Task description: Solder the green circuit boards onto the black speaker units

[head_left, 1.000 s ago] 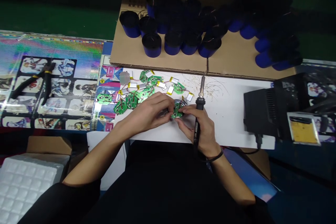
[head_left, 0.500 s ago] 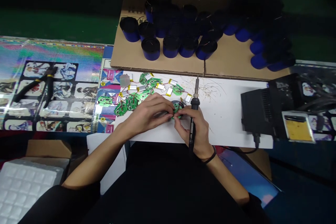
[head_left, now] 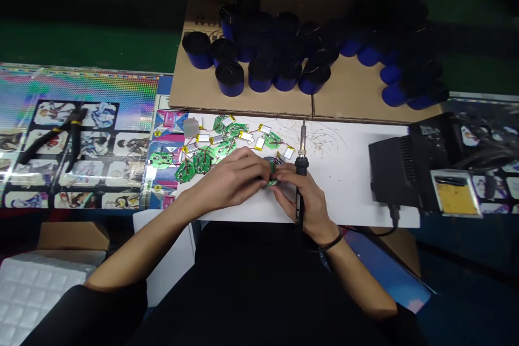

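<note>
My left hand (head_left: 240,177) is closed, its fingertips pinching the left edge of a small green circuit board (head_left: 273,183) over the white work surface. My right hand (head_left: 311,203) has a black soldering iron (head_left: 300,181) tucked in its grip, the metal tip pointing up and away from me. Its thumb and forefinger also reach the right side of that board. Fingers cover most of the board, and a dark ring-shaped part shows just behind it. Beyond my left hand lie several green circuit boards (head_left: 201,162) wired to silver battery cells (head_left: 245,137).
Several blue cylinders (head_left: 230,80) with dark tops stand on the cardboard (head_left: 263,102) at the back. Thin wire clippings (head_left: 324,138) are scattered before it. A black soldering station (head_left: 391,170) and yellow sponge tray (head_left: 456,194) are at right, pliers (head_left: 75,135) at left.
My fingers have drawn closer over the board, which now shows less of itself and of the dark ring. The soldering iron stays in my right hand. The camera view has shifted slightly.
</note>
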